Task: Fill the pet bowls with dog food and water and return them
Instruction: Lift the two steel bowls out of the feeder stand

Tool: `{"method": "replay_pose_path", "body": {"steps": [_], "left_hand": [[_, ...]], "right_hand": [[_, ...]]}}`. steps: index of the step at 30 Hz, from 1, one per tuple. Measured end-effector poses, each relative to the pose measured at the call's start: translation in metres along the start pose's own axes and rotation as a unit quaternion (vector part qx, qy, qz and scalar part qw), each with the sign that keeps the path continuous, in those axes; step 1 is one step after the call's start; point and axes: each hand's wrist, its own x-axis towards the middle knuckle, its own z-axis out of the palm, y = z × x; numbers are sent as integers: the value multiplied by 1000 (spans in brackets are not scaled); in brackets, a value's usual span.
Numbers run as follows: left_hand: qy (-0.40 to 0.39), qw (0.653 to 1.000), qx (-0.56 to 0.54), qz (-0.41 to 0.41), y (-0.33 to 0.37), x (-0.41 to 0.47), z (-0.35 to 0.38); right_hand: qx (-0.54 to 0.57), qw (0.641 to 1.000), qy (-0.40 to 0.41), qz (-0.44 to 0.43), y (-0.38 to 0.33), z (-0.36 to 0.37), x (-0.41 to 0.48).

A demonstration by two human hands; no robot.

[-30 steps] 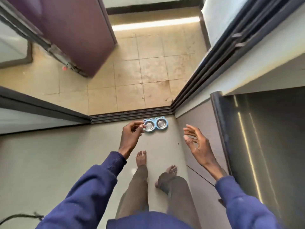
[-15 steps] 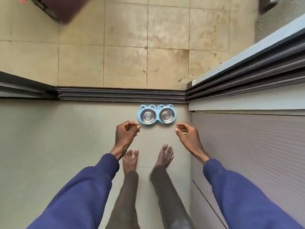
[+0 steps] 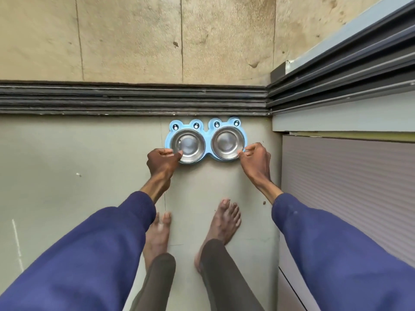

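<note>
Bowl stand [image 3: 205,130] gripped by both curled hands.

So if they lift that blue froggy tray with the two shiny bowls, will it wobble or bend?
The blue frog-shaped plastic holder looks moulded in one piece, so probably stiff. Both round steel bowls look empty, so likely light. They sit in sockets and might rattle or slip out if tilted. With the left hand and right hand at opposite ends, it should stay level.

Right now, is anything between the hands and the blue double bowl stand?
Nothing visible. The left hand and right hand already touch the outer edges of the blue frog-shaped stand holding two steel bowls.
</note>
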Motion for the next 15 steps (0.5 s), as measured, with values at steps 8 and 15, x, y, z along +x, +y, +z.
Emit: {"method": "replay_pose_path", "body": {"steps": [8, 15], "left_hand": [[77, 996, 50, 23, -14, 18, 13], [57, 998, -15, 33, -2, -12, -7]], "right_hand": [[6, 998, 47, 50, 6, 21, 23], [13, 997, 68, 39, -9, 5, 3]]}}
